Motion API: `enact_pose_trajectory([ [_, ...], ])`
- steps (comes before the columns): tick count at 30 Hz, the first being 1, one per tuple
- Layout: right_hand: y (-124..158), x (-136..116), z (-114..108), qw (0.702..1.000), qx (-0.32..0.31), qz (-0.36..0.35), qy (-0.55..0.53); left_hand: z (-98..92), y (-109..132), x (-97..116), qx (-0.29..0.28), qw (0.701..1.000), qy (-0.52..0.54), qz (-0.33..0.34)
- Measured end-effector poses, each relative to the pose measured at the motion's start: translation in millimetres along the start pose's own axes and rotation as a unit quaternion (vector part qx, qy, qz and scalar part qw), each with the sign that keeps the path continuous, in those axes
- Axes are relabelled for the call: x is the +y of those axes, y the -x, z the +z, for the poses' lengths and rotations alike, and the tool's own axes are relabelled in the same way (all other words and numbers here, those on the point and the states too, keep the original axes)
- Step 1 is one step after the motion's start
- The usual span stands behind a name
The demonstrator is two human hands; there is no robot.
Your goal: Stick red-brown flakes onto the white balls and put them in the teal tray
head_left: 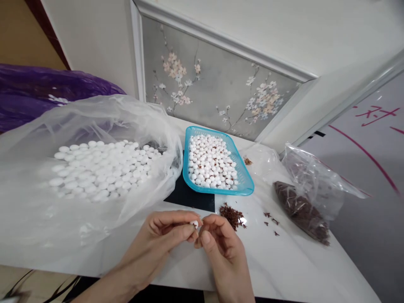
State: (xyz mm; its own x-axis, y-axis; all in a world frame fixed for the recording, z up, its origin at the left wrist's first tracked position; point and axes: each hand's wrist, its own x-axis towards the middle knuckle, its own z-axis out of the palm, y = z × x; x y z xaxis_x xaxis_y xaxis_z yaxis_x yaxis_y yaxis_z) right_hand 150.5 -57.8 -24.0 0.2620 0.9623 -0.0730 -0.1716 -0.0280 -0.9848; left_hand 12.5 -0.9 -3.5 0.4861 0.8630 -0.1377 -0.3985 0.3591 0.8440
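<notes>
My left hand (164, 237) pinches a small white bead (195, 223) between thumb and fingers near the table's front edge. My right hand (221, 244) meets it from the right, fingers pinched together at the bead; what it holds is too small to make out. A little pile of small brown star-shaped pieces (232, 215) lies just beyond my right hand. A turquoise tray (244, 174) full of white beads stands behind it. At the left a big clear plastic bag (38, 210) lies open with many white beads (101, 168) inside.
A smaller clear bag (303, 210) holding brown pieces lies at the right. A few brown pieces (271, 221) are scattered on the white table (284, 269). A purple bag (38, 90) sits at the far left, and a flower-patterned wall panel (217, 92) stands behind.
</notes>
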Motion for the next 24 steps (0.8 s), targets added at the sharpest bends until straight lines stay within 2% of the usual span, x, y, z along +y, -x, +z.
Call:
enact_pose_trajectory([
  [13,1.5,-6.7,-1.6,0.999,0.048,-0.004,0.018,-0.6,1.3,2.3,0.029,1.0,0.005,-0.011],
  [19,1.6,-7.7,-3.9,0.999,0.042,-0.016,0.018,-2.6,2.1,2.0,0.014,1.0,-0.018,-0.003],
  [24,4.0,-8.1,-4.1,0.999,0.044,-0.023,0.022,3.2,6.0,3.3,0.01,0.999,-0.05,0.016],
])
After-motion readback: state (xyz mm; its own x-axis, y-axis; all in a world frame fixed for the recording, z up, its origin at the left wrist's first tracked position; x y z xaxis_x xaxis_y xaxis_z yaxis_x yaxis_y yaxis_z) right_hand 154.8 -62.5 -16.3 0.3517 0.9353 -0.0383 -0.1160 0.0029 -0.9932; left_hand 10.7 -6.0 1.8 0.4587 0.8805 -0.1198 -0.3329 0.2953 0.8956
